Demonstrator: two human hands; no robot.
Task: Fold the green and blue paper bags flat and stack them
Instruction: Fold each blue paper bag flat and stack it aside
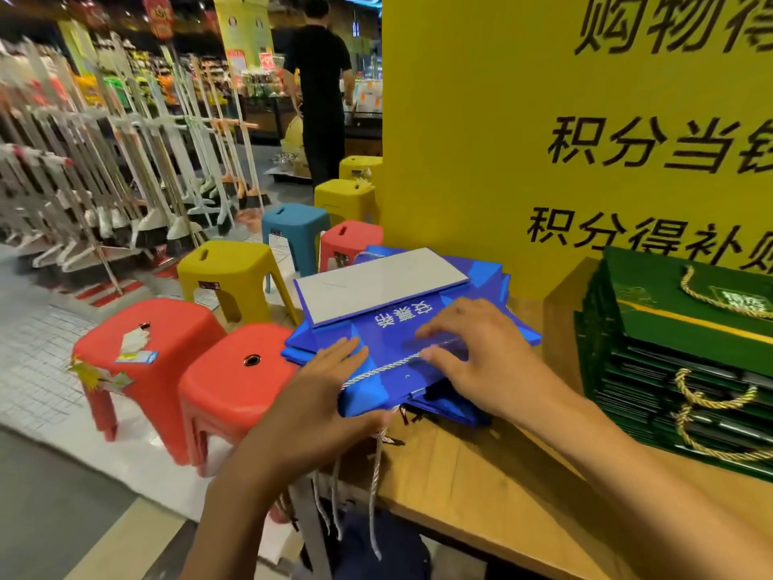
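A folded blue paper bag (389,324) with white lettering and a grey-white bottom panel lies on top of a stack of flat blue bags (493,282) at the table's left corner. My left hand (322,395) presses flat on the bag's near left edge, fingers straight. My right hand (477,349) rests on the bag's middle with spread fingers touching the paper and its white cord handle (376,372). A tall stack of flat green bags (677,341) with gold cord handles sits at the right.
The wooden table (481,475) meets a large yellow sign board (502,140) behind the bags. Red stools (234,387), yellow and blue ones crowd the floor to the left. Brooms stand on a rack (104,161). A person in black (320,77) stands far back.
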